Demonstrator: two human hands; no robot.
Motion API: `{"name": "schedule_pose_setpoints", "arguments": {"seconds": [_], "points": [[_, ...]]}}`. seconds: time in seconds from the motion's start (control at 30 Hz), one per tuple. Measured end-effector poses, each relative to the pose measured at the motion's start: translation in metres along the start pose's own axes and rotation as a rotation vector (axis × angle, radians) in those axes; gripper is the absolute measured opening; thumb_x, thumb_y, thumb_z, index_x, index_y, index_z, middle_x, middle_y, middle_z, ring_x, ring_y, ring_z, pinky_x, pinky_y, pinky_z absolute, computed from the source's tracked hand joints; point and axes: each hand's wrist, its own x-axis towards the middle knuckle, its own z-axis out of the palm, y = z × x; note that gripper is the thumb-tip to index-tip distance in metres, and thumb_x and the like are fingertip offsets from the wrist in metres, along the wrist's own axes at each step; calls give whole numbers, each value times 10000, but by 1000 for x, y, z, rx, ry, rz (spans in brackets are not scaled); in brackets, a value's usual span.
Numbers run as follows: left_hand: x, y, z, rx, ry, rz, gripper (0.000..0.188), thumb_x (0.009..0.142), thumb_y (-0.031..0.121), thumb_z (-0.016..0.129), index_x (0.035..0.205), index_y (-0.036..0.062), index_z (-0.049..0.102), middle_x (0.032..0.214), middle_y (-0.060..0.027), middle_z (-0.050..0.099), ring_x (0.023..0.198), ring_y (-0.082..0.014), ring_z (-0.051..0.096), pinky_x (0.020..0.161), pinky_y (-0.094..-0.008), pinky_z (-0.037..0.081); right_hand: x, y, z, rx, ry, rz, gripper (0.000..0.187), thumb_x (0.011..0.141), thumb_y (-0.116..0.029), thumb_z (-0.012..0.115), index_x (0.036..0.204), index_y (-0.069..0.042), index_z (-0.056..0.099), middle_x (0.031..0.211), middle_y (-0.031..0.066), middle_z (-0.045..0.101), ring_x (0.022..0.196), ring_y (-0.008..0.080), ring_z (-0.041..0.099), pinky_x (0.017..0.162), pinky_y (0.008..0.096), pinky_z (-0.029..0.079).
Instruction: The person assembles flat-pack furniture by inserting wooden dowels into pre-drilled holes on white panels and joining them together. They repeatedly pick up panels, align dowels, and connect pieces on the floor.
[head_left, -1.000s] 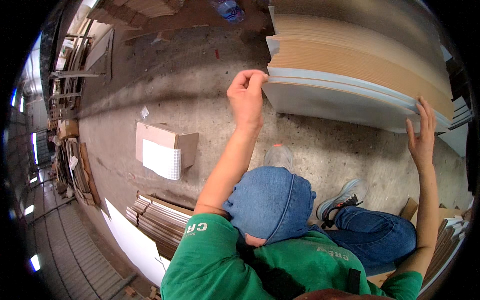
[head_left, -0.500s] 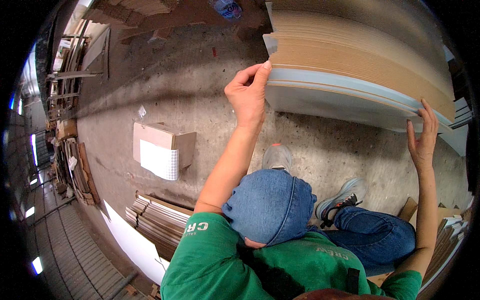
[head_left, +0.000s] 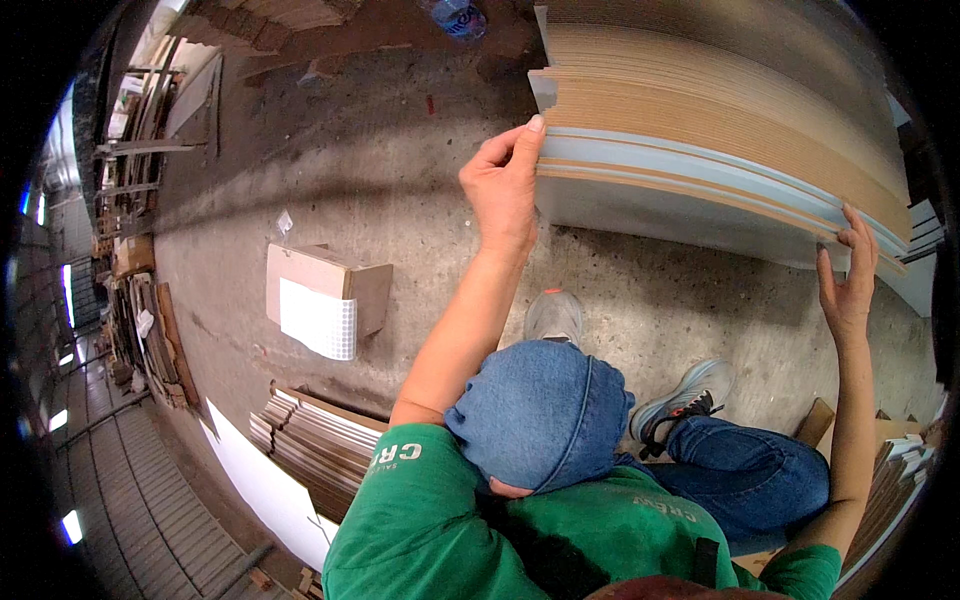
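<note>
Concrete flooring [head_left: 400, 170], stained and dusty, is seen beneath a tall stack of boards [head_left: 720, 110] that fills the upper right of the view. The left hand [head_left: 503, 190] is held against the stack's left corner, fingers closed over the edge and the thumb raised along it, pinching a few boards. The right hand [head_left: 848, 285] is spread, its fingertips pressed under the stack's lower right edge. Compared with a second ago, the gripped boards have been lifted: a gap is now noted between a pale blue-faced board [head_left: 690, 165] and the sheets below, so a separated bundle is judged to be coming free. Two hands are counted, both on the stack. One cardboard box [head_left: 330, 290] with a white dotted sheet rests on the floor, and one lower pile of panels [head_left: 310, 445] lies at the floor's near left edge. Two grey shoes [head_left: 690, 395] are visible.
</note>
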Motion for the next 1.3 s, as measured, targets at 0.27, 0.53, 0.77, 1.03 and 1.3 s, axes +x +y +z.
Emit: {"name": "schedule_pose_setpoints", "arguments": {"seconds": [0.27,0.53,0.77,1.03,1.3], "points": [[0,-5,-1,-5,8,50,158,747,145,677,813,3,659,777,-24,603,711,-78,511,643,-220,407,0,1,0,-12,-13,8,307,722,15,591,975,-53,431,1259,137,431,1166,309,386,966,379,309],[0,-3,-2,-7,23,5,134,733,118,662,797,0,660,825,-30,590,734,-90,505,666,-237,402,2,0,-1,-18,-15,11,316,707,19,598,964,-53,428,1261,141,428,1168,312,380,969,379,304],[-1,-2,-4,-19,20,59,82,746,68,625,791,0,633,753,-20,601,719,-78,512,674,-210,383,2,-1,0,-39,4,16,320,703,22,598,965,-52,431,1263,143,426,1163,313,385,966,377,303],[3,0,11,-20,49,55,176,768,169,671,769,0,622,702,4,574,619,-48,475,558,-190,376,2,-3,-1,12,0,14,319,710,8,601,976,-53,436,1254,144,431,1147,308,395,959,381,305],[0,2,10,-23,31,65,167,766,152,666,804,-8,637,724,-11,594,646,-59,497,576,-201,396,1,1,-1,-57,-14,-15,343,712,-2,609,987,-69,417,1260,133,425,1160,306,382,960,384,308]]}}
